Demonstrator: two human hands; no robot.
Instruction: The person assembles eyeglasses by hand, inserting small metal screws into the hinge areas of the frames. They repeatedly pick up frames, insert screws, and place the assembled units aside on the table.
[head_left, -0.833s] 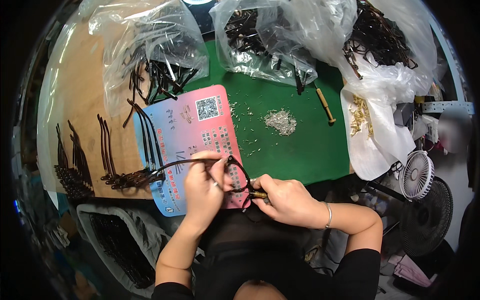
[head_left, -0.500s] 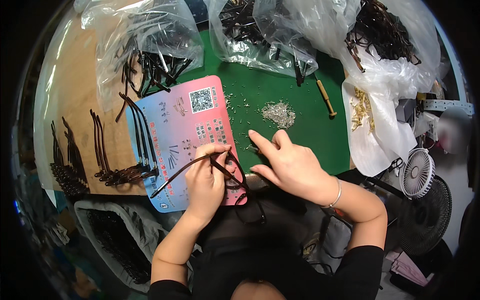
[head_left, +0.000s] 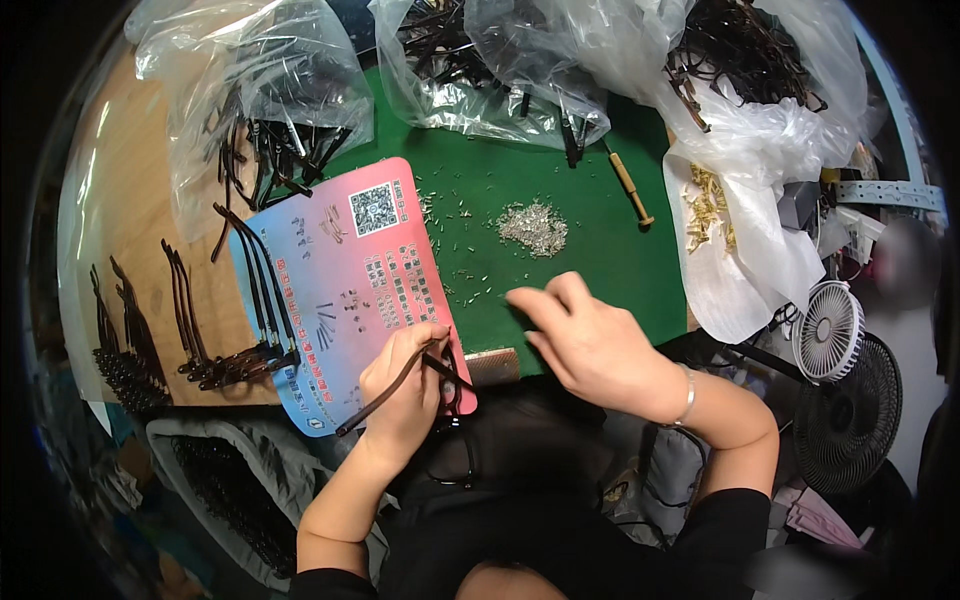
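Note:
My left hand (head_left: 400, 385) is closed round a dark brown eyeglass frame (head_left: 358, 418), with one temple slanting down to the left past my fingers. The rims hang beside my hand at the table's front edge, partly hard to make out against dark clothing. My right hand (head_left: 605, 345) hovers over the green mat (head_left: 620, 270), thumb and index finger apart, nothing visible in them. Just beyond its fingertips lie loose tiny silver screws (head_left: 478, 297). A heap of the same screws (head_left: 535, 230) sits farther up the mat. Under my left hand lies a blue-and-pink printed card (head_left: 330, 270).
Dark temples (head_left: 265, 300) stand in rows at left, some on the card. Clear plastic bags (head_left: 300, 60) of dark parts line the back. A brass-coloured screwdriver (head_left: 628, 185) lies near brass pieces (head_left: 705, 210) on white wrapping. Two fans, one a white fan (head_left: 828, 330), are at right.
My right hand's index finger has curled back from its outstretched pose near the loose screws. My left hand has turned the eyeglass frame slightly and moved it toward me. The whole view has shifted a little.

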